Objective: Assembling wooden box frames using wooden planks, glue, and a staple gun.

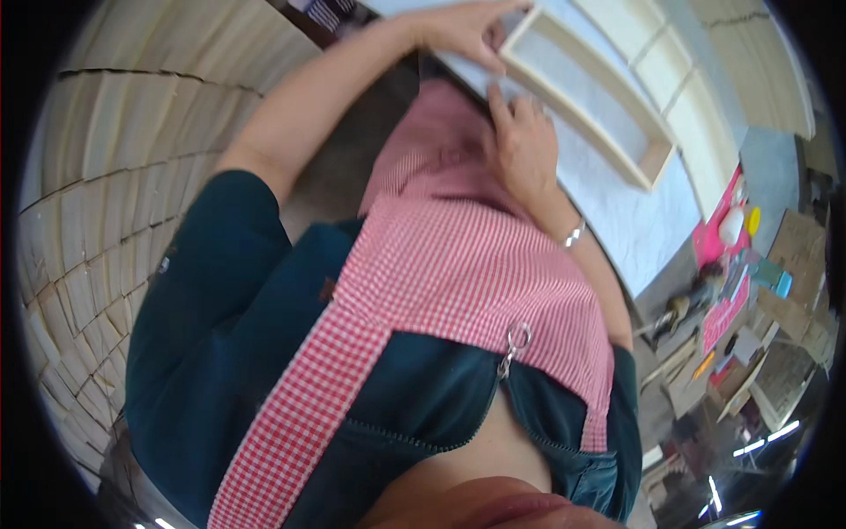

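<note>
A long, narrow rectangular frame of pale wood (589, 110) lies slantwise on a whitish-blue worktable (648, 238). My left hand (463, 33) spans the frame's upper left end, thumb at the near corner and fingers at the far one. Close to the frame's near long side rests my right hand (527, 145). Its index finger is stretched out at the table edge and the other fingers are slightly bent. Nothing shows in this hand; whether its fingertips touch the frame is hard to tell.
Beyond the frame lie further pale wooden frames or panels (683, 88). Stacked wood boards (106, 176) rise along my left. On the right are a pink cloth (712, 236), a white bottle (730, 227) with a yellow item (752, 220) beside it, and cardboard boxes (797, 247).
</note>
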A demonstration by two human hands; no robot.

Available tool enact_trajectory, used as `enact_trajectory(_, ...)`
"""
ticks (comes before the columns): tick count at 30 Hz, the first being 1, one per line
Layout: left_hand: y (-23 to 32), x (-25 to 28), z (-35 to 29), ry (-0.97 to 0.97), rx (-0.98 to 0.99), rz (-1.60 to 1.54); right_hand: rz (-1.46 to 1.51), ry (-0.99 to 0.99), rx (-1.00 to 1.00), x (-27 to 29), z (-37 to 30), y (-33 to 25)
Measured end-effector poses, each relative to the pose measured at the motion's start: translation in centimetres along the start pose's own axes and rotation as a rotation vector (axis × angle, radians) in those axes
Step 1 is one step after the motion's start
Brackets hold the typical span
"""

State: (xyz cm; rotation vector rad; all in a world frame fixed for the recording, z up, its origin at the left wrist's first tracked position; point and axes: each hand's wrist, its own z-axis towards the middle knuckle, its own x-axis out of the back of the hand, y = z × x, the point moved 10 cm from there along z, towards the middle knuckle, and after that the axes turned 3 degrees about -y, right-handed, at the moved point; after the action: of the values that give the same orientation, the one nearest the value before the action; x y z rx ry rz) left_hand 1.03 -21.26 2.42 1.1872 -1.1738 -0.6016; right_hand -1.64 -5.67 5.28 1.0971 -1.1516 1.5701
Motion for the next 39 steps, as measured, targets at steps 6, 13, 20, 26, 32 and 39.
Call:
enact_trajectory(6, 1.3, -0.4, -1.1, 0.040, -0.001, -0.138, 0.466, -0.137, 0.223, 2.1, 0.1, -2.5)
enact_trajectory(13, 2.3, -3.2, -1.4, -0.192, -0.304, 0.093, 0.483, 0.047, 0.196, 8.5, 15.6, 0.9)
enact_trajectory(20, 3.1, -1.2, -0.7, -0.092, 0.076, -0.218, 0.237, 0.355, 0.309, 0.4, 33.8, 1.5)
enact_trajectory(26, 1.6, -1.4, -0.5, -0.143, 0.132, -0.237, 0.065, 0.353, 0.357, -5.3, 42.2, -0.6)
enact_trajectory(32, 3.2, -1.3, -0.4, -0.100, 0.004, -0.222, 0.719, 0.078, 0.077, 0.6, 50.4, 3.0)
enact_trajectory(39, 3.6, -0.8, -0.9, -0.054, -0.004, -0.151, 0.579, 0.237, -0.008, 9.2, 42.4, 7.0)
